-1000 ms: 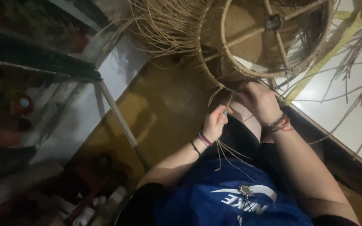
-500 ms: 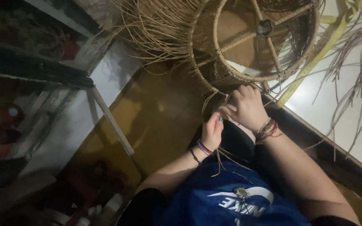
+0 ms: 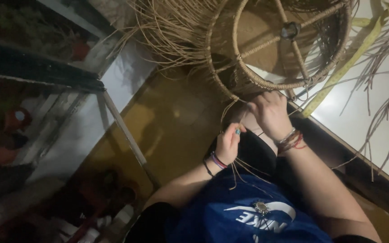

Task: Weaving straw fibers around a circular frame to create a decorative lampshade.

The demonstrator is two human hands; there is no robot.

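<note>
Wicker frame [image 3: 289, 49] partly woven; many loose strands [image 3: 172, 31] remain. Left hand [image 3: 227, 143] pinches strands; right hand [image 3: 271, 112] grips rim.

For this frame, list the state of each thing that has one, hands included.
Left hand: closed, pinching thin cane strands.
Right hand: fingers curled at the frame's lower rim.
Round wicker frame: tipped on its side, partly woven.
Cane strands: loose, trailing over the lap.
Yellow tape: lying stretched out on the white surface.

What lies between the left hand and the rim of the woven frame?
In the head view, thin cane strands run from the left hand up to the woven frame; the right hand sits beside them.
</note>
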